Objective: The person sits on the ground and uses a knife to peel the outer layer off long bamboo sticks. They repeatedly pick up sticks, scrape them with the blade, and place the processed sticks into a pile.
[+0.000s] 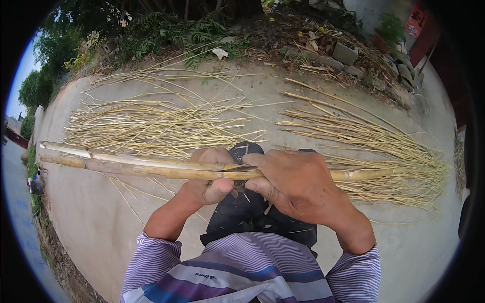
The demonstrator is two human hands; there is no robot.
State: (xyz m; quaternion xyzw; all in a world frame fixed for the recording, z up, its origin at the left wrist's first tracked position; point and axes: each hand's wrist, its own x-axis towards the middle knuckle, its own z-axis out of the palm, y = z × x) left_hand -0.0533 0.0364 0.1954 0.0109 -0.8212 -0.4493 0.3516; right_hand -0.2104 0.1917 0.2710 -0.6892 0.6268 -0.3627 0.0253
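Observation:
A long yellow-tan cane stalk [151,172] lies crosswise in front of me, held in both hands. Toward its left end it is split lengthwise into two strips, the upper one showing a pale inner face. My left hand [199,189] is closed around the split part, thumb in front and fingers behind. Close beside it, my right hand [303,184] grips the stalk where the split meets the whole part, its fingers curled over the top. To the right of that hand the stalk runs on unsplit. Whether a small tool sits between the hands, I cannot tell.
Thin split canes [151,123] lie spread on the concrete ground [91,217] at the left. Another pile of canes [384,151] fans out at the right. Farther back are leafy plants [166,33], grey blocks [345,53] and a potted plant [390,30].

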